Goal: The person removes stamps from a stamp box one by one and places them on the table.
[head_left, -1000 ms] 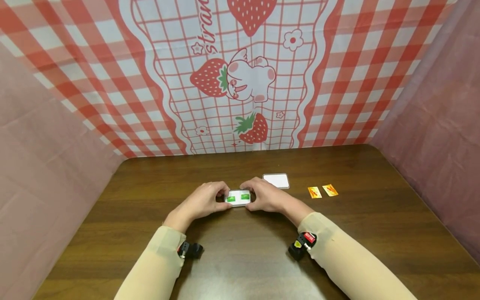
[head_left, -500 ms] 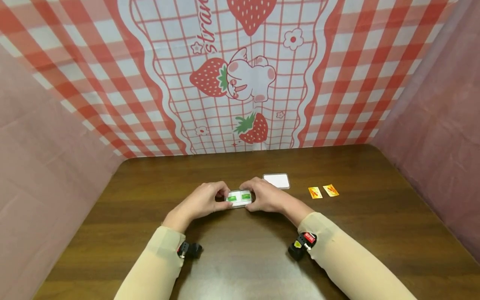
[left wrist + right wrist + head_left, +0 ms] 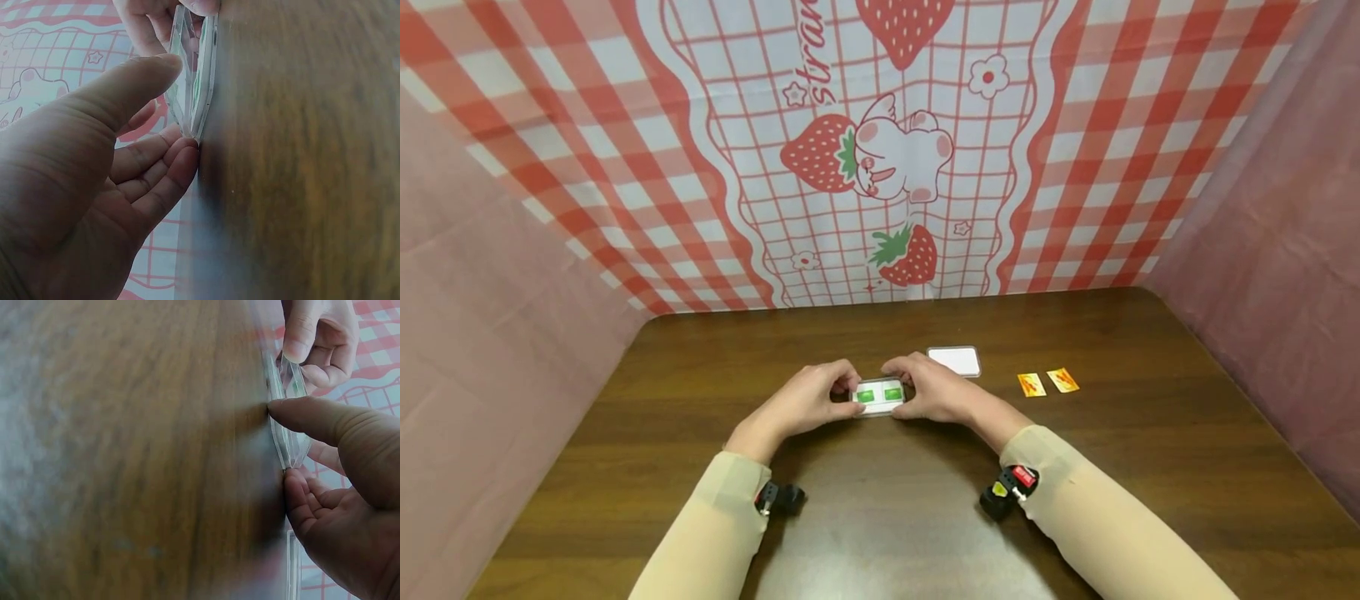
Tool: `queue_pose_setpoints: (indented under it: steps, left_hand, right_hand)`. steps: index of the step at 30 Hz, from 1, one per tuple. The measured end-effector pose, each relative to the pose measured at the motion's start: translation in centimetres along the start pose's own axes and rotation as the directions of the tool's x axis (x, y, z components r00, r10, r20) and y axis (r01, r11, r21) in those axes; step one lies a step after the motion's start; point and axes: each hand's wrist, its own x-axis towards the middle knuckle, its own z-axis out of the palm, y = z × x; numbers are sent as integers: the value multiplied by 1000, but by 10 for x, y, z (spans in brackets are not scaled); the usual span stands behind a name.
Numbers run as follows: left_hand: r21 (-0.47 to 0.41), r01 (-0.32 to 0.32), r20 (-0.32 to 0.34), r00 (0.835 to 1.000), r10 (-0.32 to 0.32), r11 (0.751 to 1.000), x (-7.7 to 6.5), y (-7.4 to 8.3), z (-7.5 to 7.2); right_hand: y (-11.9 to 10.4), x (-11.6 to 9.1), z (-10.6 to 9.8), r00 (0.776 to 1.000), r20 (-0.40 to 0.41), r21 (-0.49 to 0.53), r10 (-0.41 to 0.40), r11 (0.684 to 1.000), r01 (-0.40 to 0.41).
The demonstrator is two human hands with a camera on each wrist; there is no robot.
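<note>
A small clear plastic case [image 3: 878, 407] with white inside and two green rectangles [image 3: 892, 393] lies between both hands on the table. My left hand [image 3: 808, 398] pinches its left end, thumb at the near edge and fingers at the far one. From the other end my right hand [image 3: 936, 392] grips it in the same way. Seen edge-on in the left wrist view, the case's clear layers [image 3: 181, 94] form a narrow V beside the fingertips. The right wrist view has my right thumb [image 3: 300, 415] across the case's edge, low against the table.
Behind my right hand lies a flat clear-edged piece with a white face [image 3: 955, 362]. Farther right are two small orange and yellow rectangles [image 3: 1032, 385], side by side on the brown wooden table [image 3: 880, 508]. A checked strawberry cloth [image 3: 895, 167] hangs at the back.
The case has shifted very slightly to the right, and its green rectangles show a little more fully. Both hands keep their hold with almost no movement.
</note>
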Motion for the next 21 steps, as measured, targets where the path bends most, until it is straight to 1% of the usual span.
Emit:
queue_pose_setpoints:
  steps: [4,7,10,14,18,21]
  left_hand:
    - [5,8,6,1000,-8,1000,1,0,-2]
    - [3,7,-3,1000,-7,1000,2,0,-3]
    - [-2,4,-20,1000,-4,1000,1,-1,-4]
    - [-3,-5,-47,999,5,1000,-2,-2,-6]
    - [26,-6,-78,997,8,1000,-6,-7,-9]
    - [48,-11,-101,995,16,999,-5,-12,-8]
  right_hand:
    - [3,0,-1,1000,-2,21,23,1000,-22]
    - [3,-1,-3,1000,-9,43,13,999,-13]
    - [4,-4,-4,1000,-18,50,-9,999,10]
    - [7,-5,-3,1000,-24,67,-16,998,18]
    - [7,-3,0,999,-30,88,-32,995,35]
    - [7,-4,1,999,-36,105,-31,994,35]
